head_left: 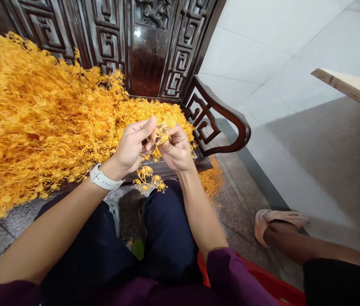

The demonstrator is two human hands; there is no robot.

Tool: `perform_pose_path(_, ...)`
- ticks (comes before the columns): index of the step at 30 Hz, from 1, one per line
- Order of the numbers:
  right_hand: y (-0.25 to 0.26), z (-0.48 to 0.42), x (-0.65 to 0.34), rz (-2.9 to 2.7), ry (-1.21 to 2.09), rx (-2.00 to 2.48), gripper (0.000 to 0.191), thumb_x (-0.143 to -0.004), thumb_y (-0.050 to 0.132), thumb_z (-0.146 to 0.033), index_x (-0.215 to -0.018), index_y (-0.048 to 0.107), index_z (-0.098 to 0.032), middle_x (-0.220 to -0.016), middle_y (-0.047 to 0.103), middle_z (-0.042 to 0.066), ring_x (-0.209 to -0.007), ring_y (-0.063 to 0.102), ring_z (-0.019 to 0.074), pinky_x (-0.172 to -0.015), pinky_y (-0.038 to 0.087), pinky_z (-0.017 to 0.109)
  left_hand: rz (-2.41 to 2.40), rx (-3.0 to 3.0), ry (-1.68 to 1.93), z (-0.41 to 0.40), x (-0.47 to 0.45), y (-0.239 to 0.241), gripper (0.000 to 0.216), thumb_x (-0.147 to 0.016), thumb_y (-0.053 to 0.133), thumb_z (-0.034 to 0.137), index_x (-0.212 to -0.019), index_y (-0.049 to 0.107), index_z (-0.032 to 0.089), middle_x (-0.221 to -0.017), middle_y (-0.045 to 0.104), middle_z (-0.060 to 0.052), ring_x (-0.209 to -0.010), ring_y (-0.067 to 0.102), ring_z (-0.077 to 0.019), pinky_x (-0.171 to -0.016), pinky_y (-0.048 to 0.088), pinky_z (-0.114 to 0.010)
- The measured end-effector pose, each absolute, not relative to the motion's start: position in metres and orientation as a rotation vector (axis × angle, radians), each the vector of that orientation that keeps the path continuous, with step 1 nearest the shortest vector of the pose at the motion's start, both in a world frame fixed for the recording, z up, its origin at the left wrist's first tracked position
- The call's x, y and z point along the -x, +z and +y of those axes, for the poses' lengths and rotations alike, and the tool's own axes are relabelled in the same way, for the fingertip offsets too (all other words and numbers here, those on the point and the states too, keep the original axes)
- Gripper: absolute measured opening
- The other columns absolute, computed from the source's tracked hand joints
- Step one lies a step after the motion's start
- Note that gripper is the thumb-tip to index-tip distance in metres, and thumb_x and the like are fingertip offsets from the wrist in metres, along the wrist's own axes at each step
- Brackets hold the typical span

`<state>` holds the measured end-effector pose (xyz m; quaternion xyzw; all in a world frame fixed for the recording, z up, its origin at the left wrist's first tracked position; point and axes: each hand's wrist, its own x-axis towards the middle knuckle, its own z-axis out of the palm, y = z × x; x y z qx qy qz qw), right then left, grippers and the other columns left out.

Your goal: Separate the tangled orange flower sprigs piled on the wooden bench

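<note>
My left hand (133, 144) and my right hand (176, 149) meet in front of me, both pinched on one small yellow plastic sprig (161, 136). More of the sprig's branches (149, 178) hang below my hands, over my knees. A white watch (104, 179) sits on my left wrist. Just behind my hands lies a big heap of the same yellow sprigs (36, 123), piled on a dark carved wooden bench (218, 123).
A few yellow sprigs (211, 178) lie on the speckled floor under the bench arm. Another person's leg and pale slipper (275, 223) rest on the floor at the right. I sit on a red seat (269, 284). A wooden board edge (348, 87) juts in at upper right.
</note>
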<state>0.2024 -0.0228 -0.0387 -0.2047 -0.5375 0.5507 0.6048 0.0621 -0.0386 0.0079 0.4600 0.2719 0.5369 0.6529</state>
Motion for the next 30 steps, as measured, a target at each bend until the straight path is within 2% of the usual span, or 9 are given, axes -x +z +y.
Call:
perform_pose_path(6,-0.042,-0.019,-0.203,-1.275,1.257,0.338,0.033,-0.075,0.09,-0.044,-0.081,0.062,-0.027,-0.08,0.058,-0.003,-0.078,0.059,0.0145,-0.083,0.054,0.035,0.5,-0.896,1.196,-0.044,-0.067,0.01,0.053,-0.099,0.065,0.05,-0.06,0.051,0.017,-0.046,0.038,0.005,-0.037,0.03,-0.0045,-0.038,0.025,-0.019)
perform_pose_path(11,-0.03,-0.031,-0.197,-1.541,1.318,0.01,0.033,-0.079,0.083,-0.047,-0.066,0.062,-0.026,-0.076,0.063,0.001,-0.078,0.059,0.018,-0.078,0.053,0.037,0.506,-0.675,1.273,-0.025,-0.047,0.026,0.053,-0.107,0.052,0.048,-0.063,0.046,0.018,-0.045,0.031,0.006,-0.036,0.022,-0.0052,-0.034,0.02,-0.017)
perform_pose_path(14,-0.022,-0.045,-0.189,-1.655,1.426,-0.134,0.016,-0.085,0.078,-0.035,-0.074,0.07,-0.026,-0.075,0.069,0.003,-0.079,0.063,0.0182,-0.078,0.053,0.036,0.564,-0.653,1.342,-0.014,-0.031,0.035,0.052,-0.107,0.051,0.049,-0.064,0.047,0.02,-0.046,0.033,0.006,-0.036,0.024,-0.0063,-0.033,0.021,-0.019)
perform_pose_path(17,-0.02,-0.052,-0.185,-1.615,1.571,-0.259,0.004,-0.087,0.076,-0.026,-0.089,0.072,-0.027,-0.068,0.069,0.001,-0.066,0.063,0.0151,-0.068,0.052,0.031,0.604,-0.711,1.332,-0.013,-0.028,0.034,0.049,-0.105,0.054,0.05,-0.066,0.05,0.02,-0.047,0.035,0.006,-0.035,0.026,-0.006,-0.033,0.022,-0.02)
perform_pose_path(20,-0.019,-0.049,-0.19,-1.487,1.624,-0.321,0.013,-0.082,0.08,-0.03,-0.089,0.069,-0.031,-0.059,0.063,-0.004,-0.05,0.055,0.0113,-0.053,0.045,0.025,0.633,-0.819,1.312,-0.017,-0.034,0.028,0.046,-0.102,0.059,0.052,-0.069,0.056,0.019,-0.049,0.038,0.006,-0.036,0.027,-0.0049,-0.035,0.023,-0.019)
perform_pose_path(23,-0.012,-0.041,-0.201,-1.265,1.573,-0.195,0.023,-0.075,0.086,-0.036,-0.074,0.063,-0.03,-0.058,0.054,-0.006,-0.044,0.041,0.0084,-0.043,0.035,0.022,0.64,-0.947,1.33,-0.018,-0.037,0.022,0.044,-0.099,0.063,0.054,-0.073,0.061,0.019,-0.05,0.041,0.005,-0.036,0.028,-0.004,-0.036,0.023,-0.018)
perform_pose_path(25,-0.009,-0.033,-0.208,-1.019,1.523,0.007,0.022,-0.076,0.085,-0.037,-0.078,0.064,-0.03,-0.064,0.053,-0.006,-0.046,0.035,0.0073,-0.042,0.031,0.021,0.631,-1.029,1.353,-0.017,-0.036,0.019,0.043,-0.097,0.065,0.054,-0.075,0.064,0.018,-0.05,0.042,0.005,-0.036,0.028,-0.004,-0.036,0.022,-0.019)
perform_pose_path(28,-0.012,-0.017,-0.215,-0.564,1.502,0.405,0.012,-0.089,0.071,-0.035,-0.091,0.064,-0.026,-0.081,0.061,-0.002,-0.055,0.04,0.0075,-0.048,0.036,0.02,0.67,-1.133,1.395,-0.014,-0.035,0.016,0.04,-0.095,0.068,0.053,-0.075,0.067,0.018,-0.048,0.043,0.004,-0.037,0.03,-0.005,-0.037,0.021,-0.02)
perform_pose_path(30,-0.02,-0.008,-0.216,-0.319,1.566,0.656,0.014,-0.096,0.06,-0.034,-0.092,0.061,-0.021,-0.088,0.064,0.003,-0.061,0.046,0.0084,-0.051,0.039,0.02,0.734,-1.189,1.421,-0.013,-0.034,0.014,0.038,-0.095,0.068,0.05,-0.073,0.068,0.019,-0.047,0.043,0.004,-0.037,0.031,-0.006,-0.038,0.021,-0.022)
